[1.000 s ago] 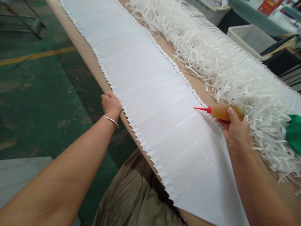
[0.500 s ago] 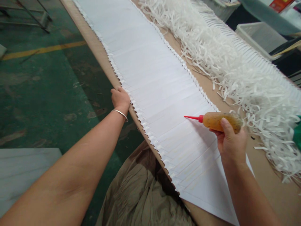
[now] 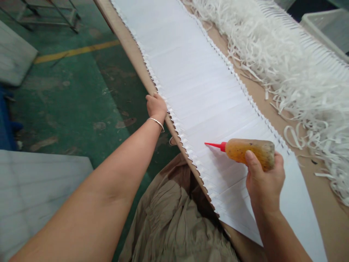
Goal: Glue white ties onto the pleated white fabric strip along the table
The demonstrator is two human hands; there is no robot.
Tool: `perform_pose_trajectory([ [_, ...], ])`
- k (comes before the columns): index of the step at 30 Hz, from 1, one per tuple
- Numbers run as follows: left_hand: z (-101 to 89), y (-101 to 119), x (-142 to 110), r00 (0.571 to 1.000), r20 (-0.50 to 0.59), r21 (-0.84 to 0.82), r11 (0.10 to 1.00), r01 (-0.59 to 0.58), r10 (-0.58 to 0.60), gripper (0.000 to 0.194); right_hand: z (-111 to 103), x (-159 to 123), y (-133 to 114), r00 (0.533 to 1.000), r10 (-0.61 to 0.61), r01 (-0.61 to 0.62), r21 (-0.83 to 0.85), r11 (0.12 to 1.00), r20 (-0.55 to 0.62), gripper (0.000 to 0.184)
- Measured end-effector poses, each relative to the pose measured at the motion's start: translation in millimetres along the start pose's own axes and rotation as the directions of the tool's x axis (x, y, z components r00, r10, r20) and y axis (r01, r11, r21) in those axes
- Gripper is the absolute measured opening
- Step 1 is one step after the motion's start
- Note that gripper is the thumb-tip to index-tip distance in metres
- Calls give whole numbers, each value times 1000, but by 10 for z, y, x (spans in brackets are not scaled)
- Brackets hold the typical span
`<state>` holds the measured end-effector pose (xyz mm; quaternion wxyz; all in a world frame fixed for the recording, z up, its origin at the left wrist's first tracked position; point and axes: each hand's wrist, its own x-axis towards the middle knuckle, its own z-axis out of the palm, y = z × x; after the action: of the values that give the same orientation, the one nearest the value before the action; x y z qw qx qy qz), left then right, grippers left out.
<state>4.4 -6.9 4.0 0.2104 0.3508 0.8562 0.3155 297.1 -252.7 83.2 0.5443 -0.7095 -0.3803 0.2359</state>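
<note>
In my right hand (image 3: 264,182) is a squeeze bottle (image 3: 241,150) of amber liquid, with dark specks on it and a thin red nozzle. The bottle lies nearly level, its tip pointing left just over a long row of overlapping white sheets (image 3: 191,72); I cannot tell whether it touches them. Small zigzag steps run along both long sides of the row. My left hand (image 3: 156,106), a bracelet at its wrist, has its fingers curled at the near edge of the brown tabletop (image 3: 140,67), beside the sheets. Its fingertips are partly hidden.
A thick heap of white curly strips (image 3: 294,69) lies along the table's far side. Behind it stands a pale plastic bin (image 3: 324,25). Left of the table are a green floor (image 3: 71,109), a white slab-like surface (image 3: 40,193) and a metal frame (image 3: 51,18).
The nozzle has moved left across the sheets toward their near edge, with the bottle turned slightly. The whole view has shifted, so the table sits further right. My left hand stays at the table's edge.
</note>
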Motion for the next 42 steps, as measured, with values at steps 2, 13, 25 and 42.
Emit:
perform_pose_trajectory([
  [2,4,-6,1,1000,2,-6,1000,-3,3,31,18,-100,-36,1000,0,0,-83,997,-9,63],
  [13,5,-17,10,1000,-3,25,1000,-7,8,31,-141,69,-285,835,-549,550,-58,833,23,73],
  [25,0,-12,51,1000,-12,40,999,-4,4,27,-444,1936,245,979,133,-43,488,872,-152,41],
  [42,-8,-26,62,1000,-14,54,998,-13,14,28,-298,2045,380,978,124,-36,451,892,-168,34],
])
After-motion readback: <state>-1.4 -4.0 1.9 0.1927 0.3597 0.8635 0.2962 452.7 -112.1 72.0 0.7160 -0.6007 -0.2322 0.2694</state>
